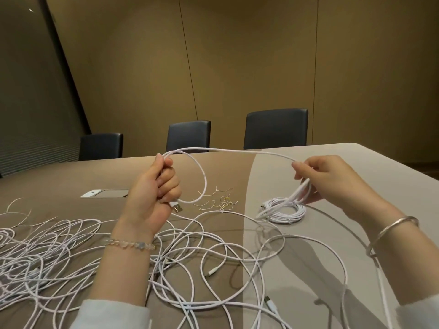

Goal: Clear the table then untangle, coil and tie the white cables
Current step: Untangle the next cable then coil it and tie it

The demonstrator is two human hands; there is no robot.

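Loose white cables [190,257] sprawl over the surface [344,167] near a coiled cable [283,210] and twist ties [218,200]. Left hand [156,188] and right hand [325,176] each grip one raised cable [237,151].

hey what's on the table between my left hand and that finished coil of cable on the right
In the head view, a scatter of thin gold twist ties lies on the table between your left hand and the coiled cable.
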